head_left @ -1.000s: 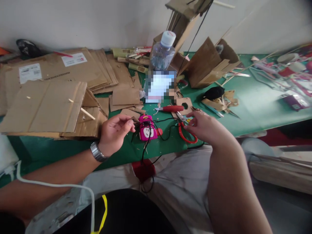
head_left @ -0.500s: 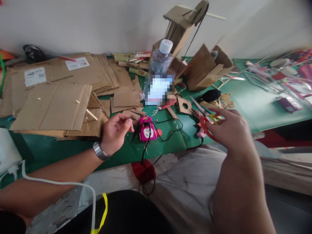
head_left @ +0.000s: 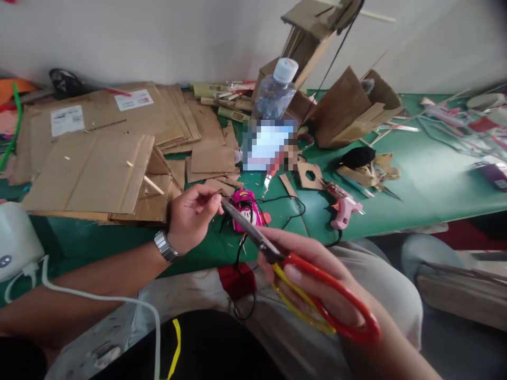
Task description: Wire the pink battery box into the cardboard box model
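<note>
My right hand (head_left: 317, 279) grips red-and-yellow-handled scissors (head_left: 293, 264), blades pointing up-left toward my left hand's fingertips. My left hand (head_left: 192, 216), with a metal watch on the wrist, pinches a thin black wire near the blade tips. Just behind the blades a small pink device (head_left: 245, 208) with a face on it lies on the green table (head_left: 415, 179), black wires trailing from it over the table edge to a red object (head_left: 237, 279) on my lap.
Flat cardboard sheets (head_left: 91, 169) pile up at left. A water bottle (head_left: 275, 92), cardboard structures (head_left: 348, 111), a pink glue gun (head_left: 344, 208) and a red-handled cutter (head_left: 273, 171) sit behind. A white cable (head_left: 99, 301) crosses my left forearm.
My right hand lifted the scissors off the table and swung them down and left, so the blades now point at the wire in my left hand. The glue gun is now uncovered.
</note>
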`<action>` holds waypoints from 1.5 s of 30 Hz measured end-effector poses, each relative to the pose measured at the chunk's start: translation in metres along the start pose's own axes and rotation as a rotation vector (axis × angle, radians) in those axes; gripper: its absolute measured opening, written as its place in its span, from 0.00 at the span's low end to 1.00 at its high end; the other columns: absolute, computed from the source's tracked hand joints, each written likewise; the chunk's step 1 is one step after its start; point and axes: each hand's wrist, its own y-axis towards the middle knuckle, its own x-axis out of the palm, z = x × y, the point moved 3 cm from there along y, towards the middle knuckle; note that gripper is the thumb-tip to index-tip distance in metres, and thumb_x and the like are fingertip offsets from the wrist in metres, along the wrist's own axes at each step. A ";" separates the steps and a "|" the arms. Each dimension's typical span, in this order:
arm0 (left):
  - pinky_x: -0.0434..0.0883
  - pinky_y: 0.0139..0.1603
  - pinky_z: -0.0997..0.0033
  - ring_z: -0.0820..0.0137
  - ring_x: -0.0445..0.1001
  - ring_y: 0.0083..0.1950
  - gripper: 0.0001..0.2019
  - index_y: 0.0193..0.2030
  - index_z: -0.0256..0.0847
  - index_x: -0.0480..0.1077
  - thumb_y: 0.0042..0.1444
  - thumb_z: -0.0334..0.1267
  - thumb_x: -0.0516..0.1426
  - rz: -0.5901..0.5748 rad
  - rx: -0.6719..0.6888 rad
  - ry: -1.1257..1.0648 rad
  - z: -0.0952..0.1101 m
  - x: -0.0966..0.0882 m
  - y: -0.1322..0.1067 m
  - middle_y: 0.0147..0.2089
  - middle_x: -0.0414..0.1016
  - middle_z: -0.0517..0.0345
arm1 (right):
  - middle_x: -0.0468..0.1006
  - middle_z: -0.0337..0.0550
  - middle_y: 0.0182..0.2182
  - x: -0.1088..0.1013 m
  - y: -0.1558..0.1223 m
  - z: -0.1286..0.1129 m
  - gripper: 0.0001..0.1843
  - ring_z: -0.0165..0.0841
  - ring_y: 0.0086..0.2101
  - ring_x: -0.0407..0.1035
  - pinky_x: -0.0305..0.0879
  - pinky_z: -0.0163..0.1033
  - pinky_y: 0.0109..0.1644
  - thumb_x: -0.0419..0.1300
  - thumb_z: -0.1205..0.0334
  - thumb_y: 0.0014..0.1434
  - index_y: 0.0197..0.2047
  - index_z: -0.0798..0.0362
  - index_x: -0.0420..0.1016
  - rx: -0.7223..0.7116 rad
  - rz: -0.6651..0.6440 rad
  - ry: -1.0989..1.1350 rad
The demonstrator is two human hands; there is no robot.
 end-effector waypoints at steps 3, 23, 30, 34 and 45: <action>0.79 0.35 0.74 0.74 0.79 0.33 0.10 0.39 0.41 0.76 0.64 0.44 0.67 -0.005 0.066 0.002 0.002 0.000 0.002 0.37 0.78 0.58 | 0.72 0.42 0.35 0.006 0.007 0.003 0.29 0.30 0.33 0.67 0.67 0.34 0.35 0.62 0.46 0.72 0.71 0.46 0.72 -0.006 -0.051 -0.065; 0.87 0.44 0.65 0.67 0.88 0.41 0.11 0.41 0.40 0.71 0.66 0.43 0.66 -0.073 0.051 -0.043 0.006 0.005 -0.006 0.47 0.87 0.48 | 0.73 0.41 0.36 0.004 0.008 0.020 0.31 0.28 0.32 0.66 0.66 0.32 0.36 0.65 0.45 0.70 0.72 0.43 0.72 0.037 0.019 0.115; 0.87 0.40 0.68 0.65 0.88 0.39 0.11 0.40 0.40 0.71 0.66 0.43 0.66 -0.069 0.066 -0.031 0.006 0.006 -0.006 0.37 0.87 0.54 | 0.73 0.40 0.35 0.008 0.007 0.022 0.30 0.27 0.31 0.64 0.64 0.32 0.35 0.65 0.46 0.70 0.72 0.42 0.72 0.060 0.045 0.174; 0.87 0.38 0.70 0.66 0.88 0.37 0.10 0.40 0.40 0.71 0.67 0.42 0.65 -0.083 0.113 0.020 0.004 0.005 -0.006 0.35 0.87 0.55 | 0.72 0.40 0.35 0.008 0.008 0.018 0.30 0.26 0.32 0.64 0.63 0.31 0.35 0.65 0.46 0.71 0.72 0.44 0.72 0.043 0.040 0.153; 0.83 0.40 0.76 0.68 0.89 0.42 0.04 0.47 0.41 0.73 0.68 0.32 0.62 -0.130 0.312 0.226 -0.003 -0.005 -0.011 0.45 0.88 0.53 | 0.70 0.39 0.32 0.009 0.006 0.013 0.27 0.27 0.30 0.60 0.60 0.32 0.33 0.60 0.49 0.73 0.69 0.53 0.74 0.058 0.039 0.064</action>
